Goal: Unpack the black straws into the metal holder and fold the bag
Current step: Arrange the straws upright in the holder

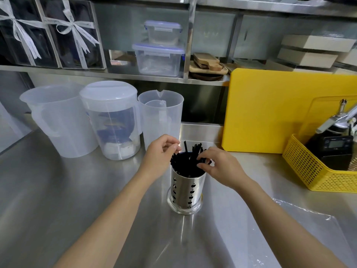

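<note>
- The black straws [190,161] are seen standing in the metal holder [186,190], their tops fanned out unevenly above the rim, a few leaning toward the back.
- The metal holder, a shiny cylinder with small cut-out holes and a wider base ring, is placed upright on the steel tabletop [67,190], roughly in the middle of the view.
- The left hand [161,154] is held at the left side of the straw tops, fingers curled in narrowly with thumb and forefinger close together; whether a straw is pinched between them cannot be told.
- The right hand [218,165] is held at the right side of the straw tops, its fingertips drawn together against the straw ends; a firm hold cannot be confirmed.
- A clear plastic bag [301,225] is laid flat on the tabletop to the right of the holder, near the right forearm, and appears empty.
- Three translucent plastic jugs [108,120] are lined up behind and to the left of the holder, the middle one lidded.
- A yellow cutting board [270,109] is propped upright behind the holder to the right.
- A yellow perforated basket [309,167] is set at the right edge, with a dark digital scale and other items inside.
- Clear lidded containers [160,55], wooden boards and ribboned boxes are stored on the shelf above.
</note>
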{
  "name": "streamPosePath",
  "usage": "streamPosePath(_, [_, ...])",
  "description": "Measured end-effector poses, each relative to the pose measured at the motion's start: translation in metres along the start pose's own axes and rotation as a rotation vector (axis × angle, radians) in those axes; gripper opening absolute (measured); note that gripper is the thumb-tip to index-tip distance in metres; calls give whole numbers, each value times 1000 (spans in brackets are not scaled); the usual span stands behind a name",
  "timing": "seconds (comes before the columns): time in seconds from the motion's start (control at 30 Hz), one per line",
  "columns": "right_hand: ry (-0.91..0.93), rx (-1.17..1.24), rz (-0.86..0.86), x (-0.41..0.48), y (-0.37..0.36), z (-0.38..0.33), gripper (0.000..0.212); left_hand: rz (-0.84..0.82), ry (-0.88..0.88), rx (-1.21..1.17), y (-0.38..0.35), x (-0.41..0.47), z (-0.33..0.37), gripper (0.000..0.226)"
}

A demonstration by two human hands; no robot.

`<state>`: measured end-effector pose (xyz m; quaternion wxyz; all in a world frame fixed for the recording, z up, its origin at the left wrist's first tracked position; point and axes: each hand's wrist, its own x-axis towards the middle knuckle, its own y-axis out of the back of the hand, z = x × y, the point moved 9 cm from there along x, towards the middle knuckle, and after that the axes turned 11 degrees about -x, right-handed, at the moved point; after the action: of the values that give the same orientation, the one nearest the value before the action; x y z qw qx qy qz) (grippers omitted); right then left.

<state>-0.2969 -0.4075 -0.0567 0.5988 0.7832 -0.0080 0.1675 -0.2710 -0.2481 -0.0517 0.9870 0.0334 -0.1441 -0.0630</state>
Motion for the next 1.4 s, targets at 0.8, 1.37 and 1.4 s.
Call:
streamPosePath(0.8, [223, -289, 103, -29, -4, -54, 28, 11, -47, 150, 6, -31, -6, 18])
streamPosePath(1.37, [186, -156, 193, -20, 18, -50, 14, -36, 67, 376, 5, -32, -37, 35])
streamPosePath(1.4, [169, -111, 153, -19, 15, -50, 14, -30, 77, 364, 6, -31, -39, 38])
